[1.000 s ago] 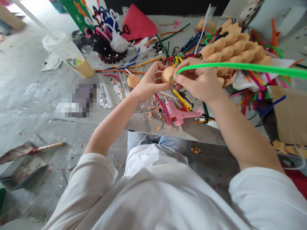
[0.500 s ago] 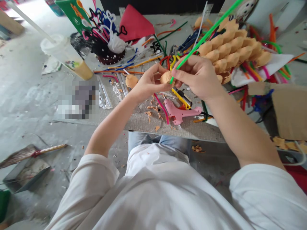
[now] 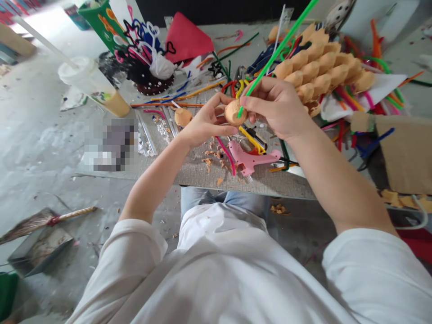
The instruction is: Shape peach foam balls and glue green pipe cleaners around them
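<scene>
My left hand [image 3: 205, 118] has its fingers around a small tan ball-shaped piece [image 3: 233, 113] with a rough, cracked surface. Between the thumb and fingers of my right hand [image 3: 275, 105] is a long bright green pipe cleaner [image 3: 279, 50], which slants up to the right. Its lower end lies across the front of the tan piece; whether it goes in or only touches cannot be seen. Below the hands, a pink glue gun [image 3: 251, 157] lies on the table beside a magenta pipe cleaner [image 3: 227, 155]. Another tan round piece [image 3: 183, 117] rests left of my left hand.
A bumpy tan egg-tray sheet [image 3: 319, 65] stands at the right among colourful pipe cleaners. To the left are a plastic cup with a straw [image 3: 96, 87] and a dark decorated piece [image 3: 153, 76] with white beads. Tan scraps lie near the table's front edge [image 3: 202, 182].
The tan piece has turned slightly, showing more of its front, and my left fingers have loosened a little around it. The green pipe cleaner still crosses it. The whole view has shifted slightly.
</scene>
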The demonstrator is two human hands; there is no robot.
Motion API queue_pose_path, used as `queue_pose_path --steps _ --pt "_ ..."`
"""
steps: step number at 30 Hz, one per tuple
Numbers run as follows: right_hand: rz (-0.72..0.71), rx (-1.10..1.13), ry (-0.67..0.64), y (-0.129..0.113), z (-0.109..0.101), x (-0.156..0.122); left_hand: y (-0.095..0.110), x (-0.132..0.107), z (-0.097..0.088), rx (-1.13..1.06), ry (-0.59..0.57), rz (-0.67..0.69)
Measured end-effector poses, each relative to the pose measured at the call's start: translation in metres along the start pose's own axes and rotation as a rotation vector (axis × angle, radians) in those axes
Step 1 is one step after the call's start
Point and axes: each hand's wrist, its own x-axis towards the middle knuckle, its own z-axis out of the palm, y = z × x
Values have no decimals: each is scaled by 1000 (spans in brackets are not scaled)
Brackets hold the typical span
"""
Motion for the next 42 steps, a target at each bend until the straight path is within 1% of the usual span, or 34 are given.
queue_pose_path --steps 4,7,9,12,15,18,22,26,29,32,35,37,38,40,42 --pt "27 -36 -38 -2 -1 -2 1 0 2 -68 29 -19" --pt "1 -46 -47 -2 2 -3 0 1 5 -108 60 -36" --pt "-16 -44 -56 -1 4 -3 -1 2 6 -83 81 -20" --pt "-29 -25 -56 -4 5 -3 -1 4 4 19 113 31" --pt "-66 -55 -14 -12 1 -6 -3 6 -1 120 137 86" --pt "-101 -116 31 -20 -3 -9 -8 6 -5 207 176 98" --pt "-88 -96 77 -16 2 -9 -13 6 -4 298 194 88" --pt "-43 21 113 -5 12 -8 -13 5 2 333 238 116" --pt "-17 95 143 -2 16 -9 -9 3 6 340 285 115" --pt "16 79 156 -5 15 -11 -7 3 5 334 283 83" --pt "-30 6 166 -13 12 -14 -8 4 -2 328 246 101" --pt "-105 -55 119 -20 8 -17 -8 5 -7 324 236 128" --pt "-139 -103 66 -23 4 -20 -8 5 -10 325 238 143" --pt "-191 -227 -75 -28 -7 -26 -5 4 -14 347 269 189" --pt "-228 -351 -206 -27 -23 -34 0 2 -17 398 322 240"
